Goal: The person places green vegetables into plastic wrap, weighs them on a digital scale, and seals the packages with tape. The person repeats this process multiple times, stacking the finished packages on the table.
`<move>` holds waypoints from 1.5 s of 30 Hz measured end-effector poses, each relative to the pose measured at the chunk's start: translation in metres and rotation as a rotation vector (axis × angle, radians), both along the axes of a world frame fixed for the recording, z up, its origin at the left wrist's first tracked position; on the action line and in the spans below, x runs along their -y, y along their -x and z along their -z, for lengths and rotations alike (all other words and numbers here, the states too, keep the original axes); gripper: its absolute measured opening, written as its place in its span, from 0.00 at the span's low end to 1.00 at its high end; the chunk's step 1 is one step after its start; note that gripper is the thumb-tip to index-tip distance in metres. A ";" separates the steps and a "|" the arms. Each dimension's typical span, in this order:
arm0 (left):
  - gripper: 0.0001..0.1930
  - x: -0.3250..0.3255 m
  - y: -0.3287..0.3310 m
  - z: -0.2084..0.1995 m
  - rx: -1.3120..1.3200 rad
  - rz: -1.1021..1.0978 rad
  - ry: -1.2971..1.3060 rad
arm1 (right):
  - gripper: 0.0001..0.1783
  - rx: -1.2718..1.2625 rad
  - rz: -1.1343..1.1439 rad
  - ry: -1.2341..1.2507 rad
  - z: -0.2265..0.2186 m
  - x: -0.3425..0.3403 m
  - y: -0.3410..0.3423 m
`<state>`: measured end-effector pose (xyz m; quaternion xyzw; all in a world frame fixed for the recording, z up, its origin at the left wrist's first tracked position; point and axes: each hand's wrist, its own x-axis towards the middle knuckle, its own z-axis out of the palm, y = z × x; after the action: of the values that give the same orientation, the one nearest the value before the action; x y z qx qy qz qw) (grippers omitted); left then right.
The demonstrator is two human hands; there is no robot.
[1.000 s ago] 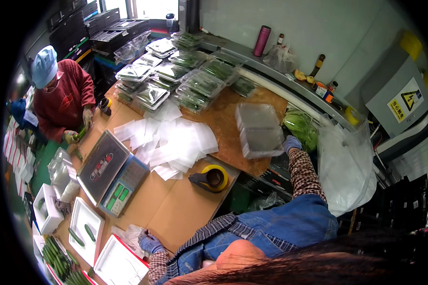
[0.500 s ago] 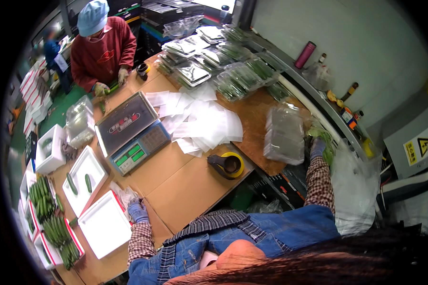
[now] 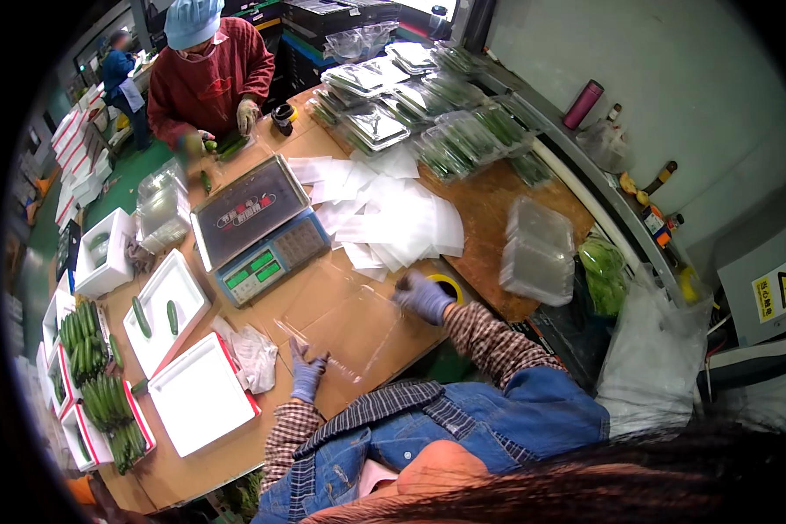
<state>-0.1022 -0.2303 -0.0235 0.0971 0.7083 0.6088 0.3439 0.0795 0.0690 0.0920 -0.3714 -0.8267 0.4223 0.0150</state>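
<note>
On the cardboard tabletop in front of me lies a thin clear plastic tray (image 3: 345, 319), its edges visible mainly as glints. My right hand (image 3: 424, 299), in a blue-grey glove, has its fingers curled at the tray's right edge and appears to grip it. At the near left edge of the tray is my left hand (image 3: 307, 377), gloved the same, with thumb and forefinger spread and nothing held. Partly behind my right hand sits a tape roll with a yellow core (image 3: 446, 286). A crumpled whitish plastic bag (image 3: 251, 356) lies left of my left hand.
A scale (image 3: 258, 229) stands beyond the tray, beside loose white sheets (image 3: 393, 218). Packed cucumber trays (image 3: 463, 144) fill the back; stacked clear trays (image 3: 537, 249) lie right. White foam boxes (image 3: 203, 397) and loose cucumbers (image 3: 113, 402) are left. A co-worker (image 3: 210, 79) handles cucumbers across the table.
My right hand has come left from beside the stacked trays, and a clear tray now lies before me. My left hand has left the crumpled bag and moved right. The view has shifted slightly.
</note>
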 end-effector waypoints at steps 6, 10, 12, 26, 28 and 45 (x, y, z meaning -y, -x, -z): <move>0.45 0.003 -0.018 0.005 -0.142 -0.079 0.167 | 0.26 0.270 0.158 -0.712 0.034 -0.146 -0.028; 0.45 0.000 -0.024 0.011 -0.356 -0.147 0.214 | 0.26 0.428 -0.020 -0.588 0.051 -0.155 -0.029; 0.47 -0.017 -0.042 -0.002 -0.518 -0.093 0.371 | 0.27 0.455 -0.062 -0.571 0.058 -0.160 -0.030; 0.43 0.015 -0.014 0.000 -0.334 -0.235 0.292 | 0.19 0.179 0.140 -0.546 0.035 -0.186 -0.030; 0.44 0.025 -0.010 0.008 -0.591 -0.246 0.355 | 0.19 -0.168 0.376 -0.352 0.014 -0.187 -0.031; 0.11 0.005 -0.064 -0.110 -1.091 -0.067 -0.032 | 0.14 -0.255 0.229 0.962 0.065 0.128 0.024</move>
<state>-0.0385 -0.2352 0.0861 0.3814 0.7772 0.4915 -0.0945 0.0551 -0.0593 0.0266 -0.3698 -0.4845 0.7927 -0.0106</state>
